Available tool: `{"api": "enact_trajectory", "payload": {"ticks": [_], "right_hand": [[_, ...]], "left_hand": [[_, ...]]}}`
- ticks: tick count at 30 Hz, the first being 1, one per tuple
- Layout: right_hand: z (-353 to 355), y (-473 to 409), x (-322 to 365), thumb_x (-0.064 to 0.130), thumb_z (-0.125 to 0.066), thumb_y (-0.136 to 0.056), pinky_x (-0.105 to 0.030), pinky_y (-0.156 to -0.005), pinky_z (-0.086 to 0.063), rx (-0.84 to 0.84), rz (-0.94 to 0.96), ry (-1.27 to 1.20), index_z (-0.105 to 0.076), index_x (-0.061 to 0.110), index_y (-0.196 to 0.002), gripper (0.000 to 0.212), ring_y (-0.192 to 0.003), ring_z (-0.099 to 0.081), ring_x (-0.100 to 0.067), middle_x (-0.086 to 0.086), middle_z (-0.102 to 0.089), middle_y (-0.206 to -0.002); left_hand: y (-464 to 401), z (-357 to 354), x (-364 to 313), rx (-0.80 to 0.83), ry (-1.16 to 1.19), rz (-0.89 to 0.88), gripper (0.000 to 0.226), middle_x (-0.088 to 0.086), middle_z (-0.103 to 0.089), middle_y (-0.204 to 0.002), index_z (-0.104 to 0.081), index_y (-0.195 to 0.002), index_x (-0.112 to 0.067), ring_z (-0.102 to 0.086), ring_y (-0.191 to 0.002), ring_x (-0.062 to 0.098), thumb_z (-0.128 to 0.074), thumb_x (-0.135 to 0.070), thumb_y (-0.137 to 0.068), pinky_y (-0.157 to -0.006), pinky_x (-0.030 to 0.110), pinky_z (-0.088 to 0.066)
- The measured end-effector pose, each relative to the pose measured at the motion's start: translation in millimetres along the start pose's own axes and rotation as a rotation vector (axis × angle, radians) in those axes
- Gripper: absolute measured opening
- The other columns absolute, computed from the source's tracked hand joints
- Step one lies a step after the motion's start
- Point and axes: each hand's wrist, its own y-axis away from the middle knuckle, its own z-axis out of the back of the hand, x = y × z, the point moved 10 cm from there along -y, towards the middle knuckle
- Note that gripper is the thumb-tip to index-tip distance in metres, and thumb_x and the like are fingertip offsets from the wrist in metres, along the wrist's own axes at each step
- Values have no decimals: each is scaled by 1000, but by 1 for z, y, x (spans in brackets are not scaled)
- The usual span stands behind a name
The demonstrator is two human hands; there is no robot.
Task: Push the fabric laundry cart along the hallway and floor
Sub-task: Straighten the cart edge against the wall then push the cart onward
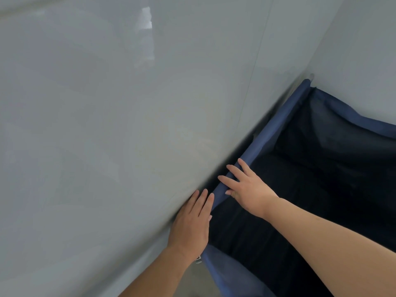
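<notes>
The blue fabric laundry cart (276, 133) fills the lower right, its dark inside open to view and holding nothing I can make out. Its left rim runs diagonally from the lower middle up to a far corner post. My right hand (246, 187) lies flat on that rim with straight, spread fingers pointing up and left. My left hand (190, 224) rests with straight fingers against the rim's near end, on the cart's outer left side, by the near corner.
A pale grey glossy floor (107, 125) covers the left and top, with a bright window reflection (146, 33) on it. A grey wall (364, 61) stands just behind the cart's far edge at the upper right.
</notes>
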Motion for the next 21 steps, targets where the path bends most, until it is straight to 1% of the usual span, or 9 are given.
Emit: {"api": "enact_trajectory", "payload": {"ticks": [1,3,5,7,10,13,17,21], "right_hand": [[-4,0,-2,42,-27,-105,-52,-119,-12,16,-10,-10,-23,25,-152,51,-147,-3,-42,-12,-25,-158],[-4,0,-4,44,-26,-104,-52,-119,-13,22,-24,-39,-22,27,-153,51,-148,0,-41,-11,-22,-159],[0,2,-5,43,-32,-103,-53,-120,-13,13,-44,-89,-26,28,-152,51,-147,-1,-43,-12,-23,-159],[3,3,-5,43,-35,-103,-51,-118,-12,0,-56,-119,-28,28,-151,51,-147,-2,-43,-12,-25,-159],[1,4,-6,46,-30,-103,-48,-118,-8,12,-59,-102,-23,31,-152,51,-148,2,-41,-9,-20,-160],[1,5,-6,47,-29,-102,-47,-118,-7,12,-61,-109,-23,32,-151,52,-148,2,-40,-8,-21,-160],[-1,6,-7,49,-28,-102,-47,-118,-5,19,-62,-106,-23,34,-151,52,-148,1,-39,-6,-21,-160],[-3,5,-8,50,-24,-102,-47,-119,-4,28,-68,-93,-19,36,-151,52,-148,4,-38,-5,-18,-161]], "left_hand": [[0,0,0,5,2,3,56,7,-51,-144,-46,-141,-12,-47,-133,25,-65,-23,-89,-105,37,-41],[0,-1,1,10,2,6,57,7,-51,-144,-46,-141,-12,-47,-133,25,-66,-22,-89,-104,37,-42],[0,-1,1,18,0,10,57,6,-51,-144,-46,-141,-12,-47,-134,26,-66,-22,-89,-104,38,-43],[0,-1,0,21,-1,12,57,6,-51,-144,-47,-141,-12,-47,-134,26,-67,-23,-88,-104,38,-43],[1,1,-1,16,-9,15,57,5,-52,-143,-48,-141,-13,-48,-133,26,-67,-23,-88,-103,37,-44],[2,2,-1,10,-11,11,56,6,-53,-143,-48,-141,-12,-48,-132,27,-66,-23,-88,-102,38,-46],[3,4,-3,-1,-19,9,50,6,-53,-142,-49,-140,-12,-48,-132,27,-55,-26,-92,-101,38,-48],[3,3,-3,-2,-13,9,52,6,-53,-142,-48,-141,-12,-48,-133,28,-59,-25,-91,-101,39,-49]]}}
